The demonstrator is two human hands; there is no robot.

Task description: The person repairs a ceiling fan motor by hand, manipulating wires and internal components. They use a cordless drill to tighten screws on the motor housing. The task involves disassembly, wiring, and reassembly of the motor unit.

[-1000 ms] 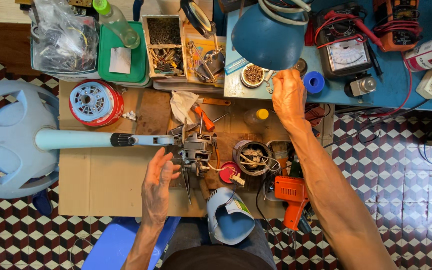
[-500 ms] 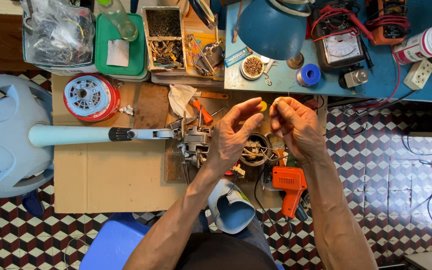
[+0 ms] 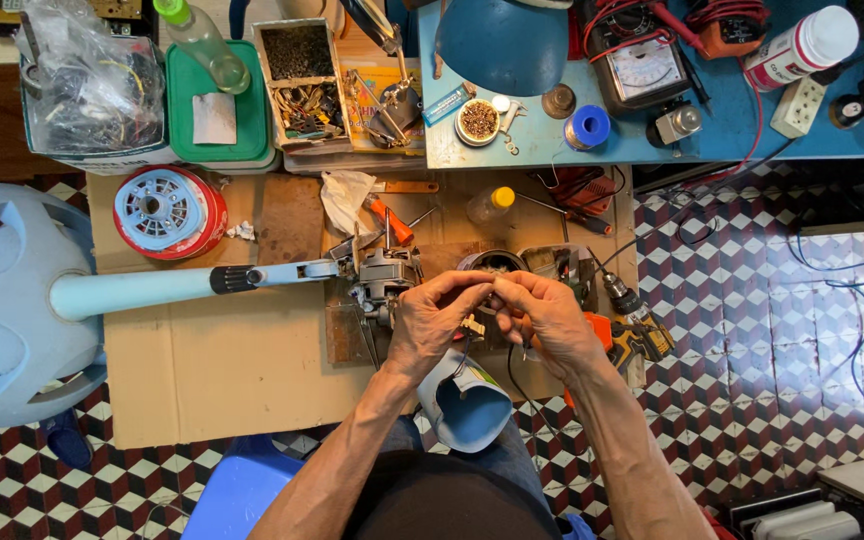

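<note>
Metal small part [image 3: 493, 291] pinched between left hand [image 3: 434, 318] and right hand [image 3: 549, 318].

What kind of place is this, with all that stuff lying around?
It looks like a small repair workshop, probably for fixing electric fans. A fan motor with its pale blue stand lies on the cardboard, a meter with a dial sits on the blue bench, and an orange drill rests by the hands.

Bare forearms, no sleeves or gloves, blue trousers over the knees.
</note>
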